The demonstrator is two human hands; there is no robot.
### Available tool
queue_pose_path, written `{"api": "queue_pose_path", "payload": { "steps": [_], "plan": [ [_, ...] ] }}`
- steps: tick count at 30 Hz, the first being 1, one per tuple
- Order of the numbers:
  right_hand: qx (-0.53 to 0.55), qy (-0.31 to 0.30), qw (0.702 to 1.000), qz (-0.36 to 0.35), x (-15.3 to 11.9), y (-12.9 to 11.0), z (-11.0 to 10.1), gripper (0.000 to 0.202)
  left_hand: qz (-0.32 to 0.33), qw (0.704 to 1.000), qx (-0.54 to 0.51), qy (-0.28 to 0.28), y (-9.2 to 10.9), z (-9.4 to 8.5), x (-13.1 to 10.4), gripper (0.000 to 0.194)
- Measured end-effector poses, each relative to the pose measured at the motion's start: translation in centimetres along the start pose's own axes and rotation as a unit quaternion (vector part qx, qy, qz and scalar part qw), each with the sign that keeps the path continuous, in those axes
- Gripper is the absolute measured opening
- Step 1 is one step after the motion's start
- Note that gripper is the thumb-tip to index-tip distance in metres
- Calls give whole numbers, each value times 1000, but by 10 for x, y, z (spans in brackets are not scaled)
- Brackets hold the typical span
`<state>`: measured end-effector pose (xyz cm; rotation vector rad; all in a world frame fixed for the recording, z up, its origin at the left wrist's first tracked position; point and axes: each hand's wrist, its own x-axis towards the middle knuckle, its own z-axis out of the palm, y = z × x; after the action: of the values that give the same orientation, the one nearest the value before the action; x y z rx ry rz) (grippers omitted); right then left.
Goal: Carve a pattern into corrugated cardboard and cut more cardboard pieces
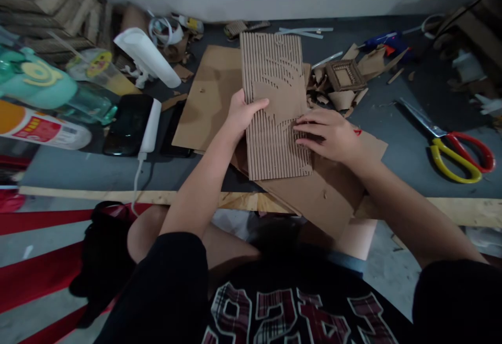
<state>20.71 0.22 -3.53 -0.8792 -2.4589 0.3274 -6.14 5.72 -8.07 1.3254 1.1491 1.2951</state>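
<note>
A sheet of corrugated cardboard point(274, 150) with exposed ridges is tilted up over other cardboard. Its smooth top layer is left in a ragged patch at the middle, with torn shreds above. My left hand point(242, 111) is closed on the left edge, thumb pressed flat on the front. On the lower right part lie the fingertips of my right hand point(327, 132), slightly bent and apart; its thumb is hidden. A small red thing point(357, 132) peeks out beside that hand, too covered to name. Beneath are a flat brown cardboard piece point(214, 85) and another cardboard piece point(333, 197) overhanging the table edge.
Scissors point(455, 142) with red and yellow handles lie at right. Behind are a small square cardboard frame point(345, 75), scraps, a blue glue gun point(388, 43) and glue sticks point(306, 31). Bottles point(43, 129), a black phone point(127, 124) and a white cable point(137, 182) are at left.
</note>
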Motion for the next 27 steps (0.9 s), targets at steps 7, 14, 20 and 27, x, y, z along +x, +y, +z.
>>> {"api": "queue_pose_path", "payload": {
  "steps": [7,14,20,27],
  "plan": [
    [-30,32,999,3,-1,-3,6,28,-12,1000,12,-8,-1,0,2,53],
    [-107,-28,993,28,0,-17,-3,33,-9,1000,-3,4,1,2,0,49],
    [-106,-9,993,51,-2,-24,1,32,-19,1000,-19,16,4,2,1,49],
    [-72,21,996,55,-1,-15,10,27,-24,999,-25,34,7,4,-1,50]
  ]
}}
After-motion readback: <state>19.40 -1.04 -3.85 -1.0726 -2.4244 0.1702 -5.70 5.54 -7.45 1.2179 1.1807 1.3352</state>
